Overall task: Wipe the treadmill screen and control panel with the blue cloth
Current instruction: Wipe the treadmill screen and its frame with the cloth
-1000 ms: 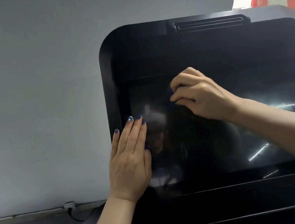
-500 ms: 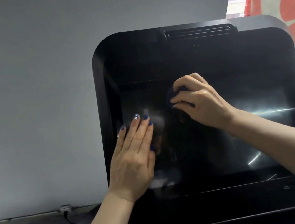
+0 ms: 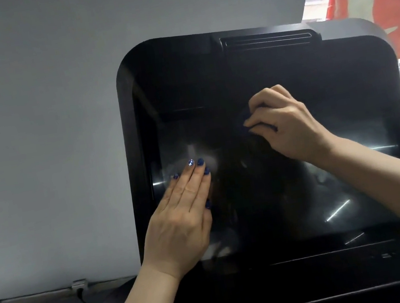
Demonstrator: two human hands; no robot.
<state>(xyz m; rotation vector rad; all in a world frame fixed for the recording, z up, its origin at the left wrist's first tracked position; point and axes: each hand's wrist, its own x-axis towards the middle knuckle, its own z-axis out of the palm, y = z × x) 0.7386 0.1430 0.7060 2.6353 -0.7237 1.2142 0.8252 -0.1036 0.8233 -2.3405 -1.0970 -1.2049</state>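
The screen [image 3: 264, 180] fills the black console, upright before a grey wall [image 3: 30, 126], its dark glass throwing back glare and streaks. The right hand [image 3: 287, 126] has its fingers curled round a bunched cloth [image 3: 260, 128], of which only a dark sliver shows beneath the knuckles, and presses it to the upper middle of the glass; balling it up likely puts more pressure on a small patch. The left hand [image 3: 181, 220] lies flat on the lower left of the screen with fingers straight and together, holding nothing, probably to steady the console against the push of wiping. The two hands are well apart. The panel [image 3: 345, 267] below the screen looks untouched, so the job seems partway through.
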